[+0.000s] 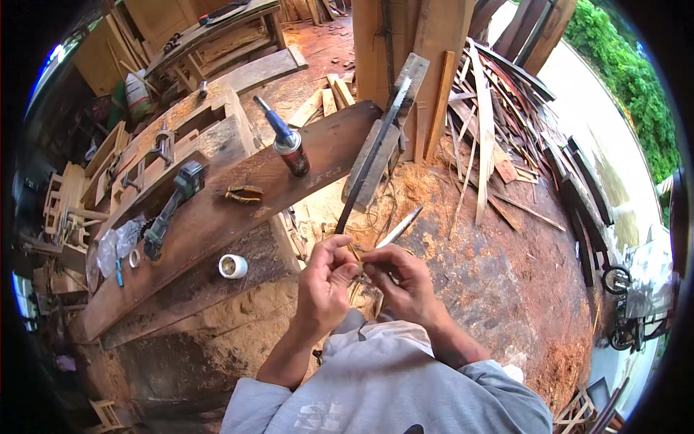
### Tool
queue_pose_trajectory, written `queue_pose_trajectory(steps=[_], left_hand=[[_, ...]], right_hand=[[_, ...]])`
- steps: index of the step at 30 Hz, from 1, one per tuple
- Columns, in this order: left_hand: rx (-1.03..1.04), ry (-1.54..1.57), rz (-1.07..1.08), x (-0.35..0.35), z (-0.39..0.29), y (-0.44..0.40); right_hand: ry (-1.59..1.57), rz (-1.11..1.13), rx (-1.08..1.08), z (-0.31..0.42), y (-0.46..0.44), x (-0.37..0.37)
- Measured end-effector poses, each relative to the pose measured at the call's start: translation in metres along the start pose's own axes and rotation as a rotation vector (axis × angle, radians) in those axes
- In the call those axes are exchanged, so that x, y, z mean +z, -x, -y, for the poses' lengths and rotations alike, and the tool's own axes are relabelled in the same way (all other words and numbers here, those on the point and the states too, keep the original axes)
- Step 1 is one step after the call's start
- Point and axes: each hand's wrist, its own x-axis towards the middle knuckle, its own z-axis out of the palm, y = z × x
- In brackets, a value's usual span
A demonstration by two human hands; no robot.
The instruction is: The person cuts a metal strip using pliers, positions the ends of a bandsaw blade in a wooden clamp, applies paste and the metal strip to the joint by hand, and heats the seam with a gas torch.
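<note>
A long dark saw blade [377, 148] with a toothed, shiny far end runs down between two wooden clamping boards [367, 165] towards my hands. My left hand [325, 283] is closed, thumb and fingers pinched at the blade's near end. Close beside it, my right hand [402, 283] is closed too, its fingertips meeting the left ones around something thin and yellowish that is mostly hidden. A silver pointed strip [400, 227] sticks out beyond the right fingers; whether they hold it is unclear.
On the dark plank [210, 206] to the left are a blue-nozzled gas torch [290, 148], yellow-handled pliers [243, 194] and a cordless power tool [173, 206]. A white jar [232, 267] stands lower down. Scrap wood strips [499, 108] pile up at right; sawdust covers the floor.
</note>
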Motion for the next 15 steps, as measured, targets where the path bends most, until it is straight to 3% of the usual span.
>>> queue_pose_trajectory(steps=[4, 7, 9, 12, 15], left_hand=[[0.001, -0.113, -0.002, 0.023, 0.007, -0.029], [0.056, -0.251, -0.089, 0.040, 0.011, -0.052], [0.110, -0.325, -0.234, 0.053, 0.008, -0.067], [0.135, -0.327, -0.446, 0.065, 0.020, -0.075], [0.017, -0.214, -0.601, 0.086, 0.019, -0.065]], right_hand=[[0.030, 0.001, 0.083, -0.001, -0.021, -0.033], [0.094, 0.030, 0.017, -0.020, -0.053, -0.052], [-0.102, 0.085, 0.109, -0.043, -0.076, -0.062], [-0.400, 0.270, 0.322, -0.040, -0.115, -0.073], [-0.237, 0.600, 0.271, -0.037, -0.133, -0.097]])
